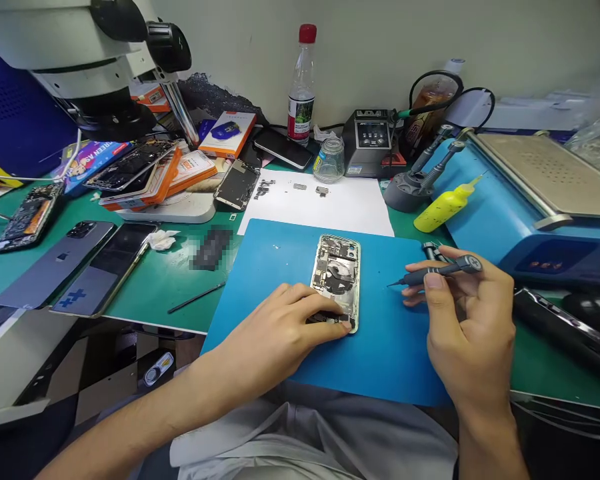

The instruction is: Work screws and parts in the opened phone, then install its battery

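Observation:
An opened phone (336, 267) lies on the blue mat (270, 267), its inner parts exposed. My left hand (295, 320) is over its lower end, the thumb and fingers closed against the frame there, hiding part of it. Off to the right, my right hand (467, 313) grips a dark precision screwdriver (443, 269) between thumb and fingers. Its thin tip points left, apart from the phone. Behind it, a second dark tool end (430, 250) shows by the fingers; whether the hand holds it too I cannot tell.
A white sheet (325, 210) behind the mat carries small phone parts. Two phones (60, 263) and a black pry stick (196, 298) lie left. A microscope (95, 73) hangs upper left. A screwdriver stand (409, 193), yellow bottle (443, 208) and blue machine (500, 213) stand right.

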A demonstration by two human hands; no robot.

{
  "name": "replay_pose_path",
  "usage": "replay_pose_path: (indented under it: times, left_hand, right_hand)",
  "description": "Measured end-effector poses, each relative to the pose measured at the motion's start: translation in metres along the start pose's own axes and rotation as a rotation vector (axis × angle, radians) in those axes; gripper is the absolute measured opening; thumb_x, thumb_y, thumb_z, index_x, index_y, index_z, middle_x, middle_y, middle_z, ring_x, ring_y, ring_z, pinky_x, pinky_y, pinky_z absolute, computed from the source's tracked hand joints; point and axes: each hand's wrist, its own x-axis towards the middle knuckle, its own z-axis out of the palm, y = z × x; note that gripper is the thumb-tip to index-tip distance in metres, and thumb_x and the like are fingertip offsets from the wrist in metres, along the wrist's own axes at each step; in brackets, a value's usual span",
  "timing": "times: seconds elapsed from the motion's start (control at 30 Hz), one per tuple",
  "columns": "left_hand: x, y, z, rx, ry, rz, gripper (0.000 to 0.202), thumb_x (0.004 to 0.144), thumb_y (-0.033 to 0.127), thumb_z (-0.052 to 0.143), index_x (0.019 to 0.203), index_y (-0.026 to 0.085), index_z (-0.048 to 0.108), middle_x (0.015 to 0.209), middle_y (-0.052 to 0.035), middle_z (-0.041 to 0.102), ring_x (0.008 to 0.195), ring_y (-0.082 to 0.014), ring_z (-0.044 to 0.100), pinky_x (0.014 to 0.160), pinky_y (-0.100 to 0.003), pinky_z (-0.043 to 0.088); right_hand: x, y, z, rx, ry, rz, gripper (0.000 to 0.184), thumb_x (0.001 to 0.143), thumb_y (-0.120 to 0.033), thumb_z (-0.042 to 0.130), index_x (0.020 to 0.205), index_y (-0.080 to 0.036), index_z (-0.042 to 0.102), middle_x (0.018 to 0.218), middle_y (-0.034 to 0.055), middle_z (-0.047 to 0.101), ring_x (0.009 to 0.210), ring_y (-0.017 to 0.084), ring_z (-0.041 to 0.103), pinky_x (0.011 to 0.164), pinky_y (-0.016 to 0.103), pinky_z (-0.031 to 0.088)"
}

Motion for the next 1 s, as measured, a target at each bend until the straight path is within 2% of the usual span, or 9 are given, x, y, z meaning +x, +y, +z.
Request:
replay_pose_path:
  times: [0.2,0.3,0.43,0.5,0.6,0.67,0.8,0.87,1.0]
  left_hand:
    - [0.001,0.0,-0.001,0.071,0.032,0.022,0.029,0.12,0.021,0.056,0.143,0.024,0.074,0.145,0.0016,0.08,0.123,-0.023,0.066,0.102,-0.042,0.044]
    - [0.0,0.001,-0.001,0.03,0.041,-0.022,0.026,0.121,0.028,0.056,0.138,0.029,0.075,0.142,0.0068,0.081,0.121,-0.0234,0.065,0.103,-0.045,0.039]
    - [0.0,0.004,-0.002,0.044,0.027,-0.081,0.033,0.12,0.018,0.054,0.139,0.035,0.075,0.144,0.012,0.08,0.141,-0.03,0.058,0.111,-0.05,0.033]
    - [0.0,0.007,-0.003,0.08,0.014,-0.078,0.035,0.12,0.015,0.051,0.14,0.033,0.074,0.144,0.0094,0.08,0.152,-0.0324,0.052,0.116,-0.052,0.033]
    - [0.003,0.009,-0.002,0.116,0.018,-0.06,0.032,0.122,0.023,0.049,0.14,0.029,0.074,0.141,0.0049,0.08,0.15,-0.0311,0.057,0.117,-0.051,0.039]
    - [0.007,0.009,0.001,0.125,0.041,-0.073,0.031,0.122,0.028,0.05,0.14,0.03,0.075,0.141,0.0052,0.079,0.146,-0.0295,0.06,0.112,-0.048,0.046]
    - [0.013,0.009,0.01,0.137,0.07,-0.093,0.028,0.121,0.028,0.053,0.14,0.03,0.074,0.138,0.0048,0.079,0.142,-0.027,0.062,0.104,-0.045,0.051]
    - [0.013,0.011,0.012,0.147,0.08,-0.095,0.027,0.121,0.027,0.053,0.139,0.028,0.074,0.14,0.0021,0.078,0.145,-0.0278,0.06,0.109,-0.047,0.05]
    - [0.009,0.015,0.013,0.157,0.1,-0.094,0.03,0.122,0.025,0.051,0.143,0.025,0.072,0.147,-0.0019,0.074,0.15,-0.0288,0.055,0.121,-0.05,0.044]
  right_hand:
    - [0.0,-0.001,0.0,0.004,-0.002,0.015,0.04,0.11,-0.048,0.068,0.143,-0.027,0.061,0.116,0.0053,0.077,0.081,0.016,0.075,0.07,0.031,0.068]
    - [0.0,0.0,-0.001,0.014,0.003,0.011,0.047,0.109,-0.049,0.07,0.149,-0.027,0.058,0.118,0.0064,0.077,0.082,0.017,0.076,0.071,0.034,0.068]
    - [0.003,-0.008,-0.006,-0.002,0.0,0.0,0.065,0.106,-0.048,0.073,0.164,-0.029,0.049,0.117,0.0081,0.078,0.081,0.021,0.076,0.076,0.041,0.069]
    - [0.009,-0.02,-0.007,-0.011,0.009,-0.009,0.059,0.105,-0.047,0.075,0.157,-0.029,0.056,0.115,0.0086,0.079,0.079,0.021,0.077,0.079,0.042,0.069]
    - [0.023,-0.047,0.001,0.069,0.009,-0.012,0.045,0.103,-0.046,0.079,0.139,-0.03,0.06,0.117,0.0073,0.08,0.085,0.021,0.081,0.085,0.037,0.07]
    - [0.033,-0.065,0.015,0.222,-0.141,0.039,0.041,0.099,-0.044,0.083,0.127,-0.029,0.057,0.12,0.0068,0.081,0.093,0.021,0.082,0.088,0.033,0.071]
    - [0.046,-0.081,0.054,0.33,-0.465,0.111,0.032,0.103,-0.05,0.076,0.114,-0.026,0.058,0.12,0.0073,0.082,0.096,0.023,0.084,0.078,0.031,0.071]
    - [0.048,-0.079,0.069,0.338,-0.531,0.135,0.03,0.105,-0.05,0.073,0.112,-0.025,0.057,0.125,0.0077,0.081,0.101,0.023,0.084,0.078,0.03,0.071]
    - [0.048,-0.074,0.085,0.35,-0.553,0.162,0.031,0.106,-0.051,0.07,0.113,-0.026,0.055,0.133,0.0064,0.079,0.105,0.021,0.082,0.086,0.032,0.07]
